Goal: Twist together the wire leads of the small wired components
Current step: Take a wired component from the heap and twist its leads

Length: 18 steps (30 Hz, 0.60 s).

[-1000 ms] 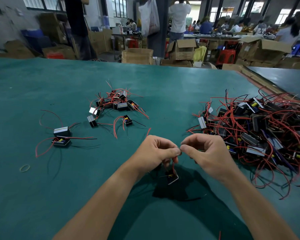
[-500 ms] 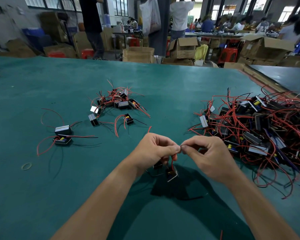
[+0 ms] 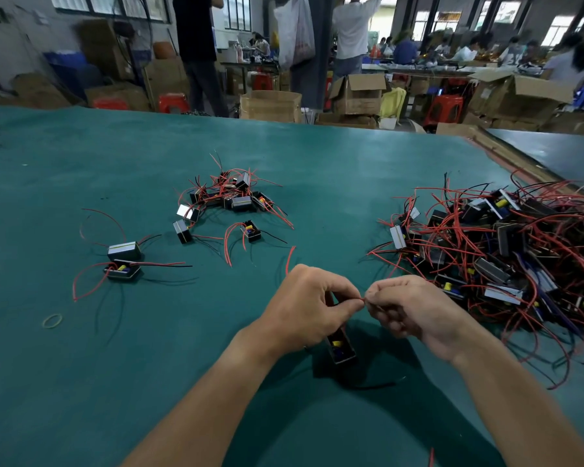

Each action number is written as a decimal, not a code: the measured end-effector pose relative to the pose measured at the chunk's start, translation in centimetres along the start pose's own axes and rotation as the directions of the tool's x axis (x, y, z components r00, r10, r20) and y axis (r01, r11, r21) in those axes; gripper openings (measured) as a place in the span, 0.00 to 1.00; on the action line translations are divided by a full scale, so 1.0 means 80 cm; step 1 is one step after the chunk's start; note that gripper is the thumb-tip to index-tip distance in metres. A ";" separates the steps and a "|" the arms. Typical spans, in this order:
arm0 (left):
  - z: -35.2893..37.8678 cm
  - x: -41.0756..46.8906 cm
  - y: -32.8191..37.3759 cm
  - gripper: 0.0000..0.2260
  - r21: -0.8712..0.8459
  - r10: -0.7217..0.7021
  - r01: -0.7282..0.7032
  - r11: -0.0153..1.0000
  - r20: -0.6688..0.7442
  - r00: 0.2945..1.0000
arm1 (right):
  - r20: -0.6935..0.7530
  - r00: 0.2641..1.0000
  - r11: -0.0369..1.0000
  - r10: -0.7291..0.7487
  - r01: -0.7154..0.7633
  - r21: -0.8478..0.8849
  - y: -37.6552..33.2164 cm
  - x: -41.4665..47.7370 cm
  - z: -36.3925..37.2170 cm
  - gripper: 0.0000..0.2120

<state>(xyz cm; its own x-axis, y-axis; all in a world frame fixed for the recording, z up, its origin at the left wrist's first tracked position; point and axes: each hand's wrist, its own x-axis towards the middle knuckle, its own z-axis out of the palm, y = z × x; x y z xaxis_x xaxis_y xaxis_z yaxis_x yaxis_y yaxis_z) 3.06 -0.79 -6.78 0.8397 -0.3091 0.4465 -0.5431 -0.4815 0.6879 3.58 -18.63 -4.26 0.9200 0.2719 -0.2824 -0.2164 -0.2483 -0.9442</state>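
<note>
Both hands are at lower centre of frame, just above the green bench (image 3: 149, 382). Left hand (image 3: 309, 308): thumb and fingers (image 3: 346, 306) pinched on the red wire lead (image 3: 362, 299). Right hand (image 3: 410, 310): fingers (image 3: 378, 294) curled and pinching the same lead from the other side. The fingertips of the two hands nearly touch.

A small black boxed component (image 3: 342, 348), yellow part visible inside, hangs tilted just under the left hand; can't tell if it touches the bench.

A big tangled pile of components (image 3: 506, 251) with red and black leads sits at right of frame, near the right hand. A smaller cluster (image 3: 231, 197) is at upper centre. A pair of components (image 3: 123, 261) is at left. A rubber band (image 3: 52, 320) lies at lower left.
</note>
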 end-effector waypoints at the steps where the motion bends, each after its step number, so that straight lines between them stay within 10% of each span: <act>1: 0.000 0.001 -0.001 0.03 0.003 -0.010 0.010 1.000 -0.011 1.000 | -0.029 0.999 0.999 -0.036 0.036 -0.018 0.001 0.001 0.002 0.15; 9: 0.005 -0.001 -0.004 0.04 0.043 0.021 -0.019 0.999 -0.044 0.999 | -0.032 0.997 0.998 -0.070 0.070 0.006 0.005 0.003 0.001 0.14; 18: -0.012 0.006 0.002 0.08 -0.466 -0.244 0.286 0.837 0.151 0.958 | -0.039 0.860 0.860 -0.508 0.505 -0.073 0.014 0.006 -0.001 0.03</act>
<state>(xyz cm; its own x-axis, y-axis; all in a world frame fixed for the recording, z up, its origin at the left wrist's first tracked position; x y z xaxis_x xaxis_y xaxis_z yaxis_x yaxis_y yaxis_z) 3.38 -0.21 -5.92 0.9371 -0.3027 0.1738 -0.2153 -0.1094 0.9704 3.78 -18.85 -5.43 0.9143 0.3238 0.2434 0.3019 -0.1443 -0.9423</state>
